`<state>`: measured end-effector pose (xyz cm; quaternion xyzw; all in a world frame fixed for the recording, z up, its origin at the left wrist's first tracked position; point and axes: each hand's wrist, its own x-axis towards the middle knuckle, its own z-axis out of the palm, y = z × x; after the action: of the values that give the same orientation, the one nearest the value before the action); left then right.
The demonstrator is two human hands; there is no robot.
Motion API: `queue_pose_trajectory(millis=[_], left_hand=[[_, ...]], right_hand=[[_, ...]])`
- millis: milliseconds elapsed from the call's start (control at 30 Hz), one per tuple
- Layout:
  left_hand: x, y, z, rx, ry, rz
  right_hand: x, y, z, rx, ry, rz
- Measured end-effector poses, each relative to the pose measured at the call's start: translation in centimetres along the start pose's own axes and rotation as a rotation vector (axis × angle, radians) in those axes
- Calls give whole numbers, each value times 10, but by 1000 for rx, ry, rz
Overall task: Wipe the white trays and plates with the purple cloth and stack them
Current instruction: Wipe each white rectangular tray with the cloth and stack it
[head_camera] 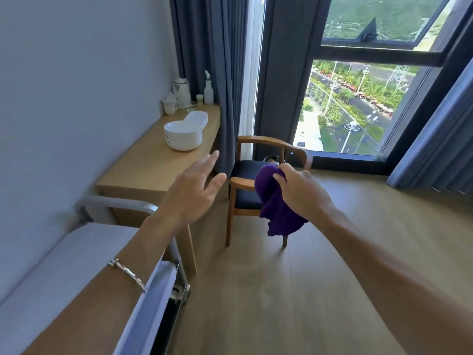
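Observation:
A stack of white plates (183, 137) stands on the wooden desk (153, 170) along the left wall, with white trays (197, 118) stacked just behind it. My right hand (299, 190) grips the bunched purple cloth (275, 203), which hangs in the air in front of the chair. My left hand (194, 190) is stretched out with straight fingers toward the desk, holding nothing and well short of the plates.
A white kettle (182, 92), a cup (170, 105) and a spray bottle (208, 88) stand at the desk's far end. A wooden chair (256, 180) with a dark seat stands right of the desk. A bed with a metal rail (120, 202) is at lower left. Curtains and a large window lie beyond.

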<state>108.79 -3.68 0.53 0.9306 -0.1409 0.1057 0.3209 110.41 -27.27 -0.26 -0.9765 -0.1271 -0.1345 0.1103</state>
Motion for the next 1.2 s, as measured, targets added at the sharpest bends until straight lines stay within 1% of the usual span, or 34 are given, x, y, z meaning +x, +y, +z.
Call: queue_pose_trajectory(millis=[167,267,367,500,600,733,833,1000,1100,1200], left_hand=[[78,-17,16,-6,22,0],[134,-28,27,-2,40,9],[198,-41,33,-13,41,12],[279,-63,41,44,36,32],[326,-80,48,64,13,23],[378,-113,53,33,41,3],[414,-138,55,56,68,-56],[477,-190,52,125,127,-208],[505,-218,40,153,178,-322],[521,-248,22,173,236,-409]], right_hand=[[66,32,11,9,100,36],[112,51,16,-11,132,48],[170,72,21,-48,116,55],[248,98,33,-74,102,78],[298,113,49,-61,110,82],[366,121,73,-36,70,84],[421,123,98,22,41,23],[525,116,134,100,-22,-71],[592,100,151,162,-57,-167],[651,68,171,228,-91,-252]])
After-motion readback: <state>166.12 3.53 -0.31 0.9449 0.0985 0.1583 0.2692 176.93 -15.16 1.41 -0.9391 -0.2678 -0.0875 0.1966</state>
